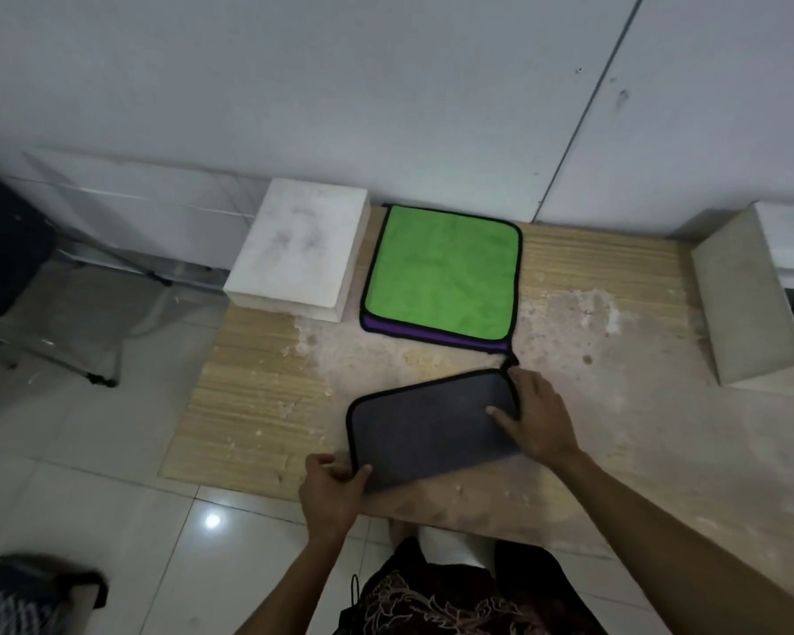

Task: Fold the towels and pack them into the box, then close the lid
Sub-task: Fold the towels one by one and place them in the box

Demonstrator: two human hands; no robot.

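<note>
A grey towel (427, 428) with black trim lies folded in half on the worn wooden board (257, 405), near its front edge. My left hand (333, 490) pinches the towel's near left corner. My right hand (535, 417) lies flat on the towel's right end, fingers spread. Behind it a green towel (443, 272) lies spread flat on top of a purple towel (436, 335), of which only a strip shows. A white box (299, 249) with its lid shut stands to the left of the green towel, against the wall.
A second pale box (748, 295) sits at the board's right edge. Metal chair legs (88, 359) and a dark seat stand on the tiled floor at left. A shoe (28, 598) shows at bottom left. The wall runs close behind the towels.
</note>
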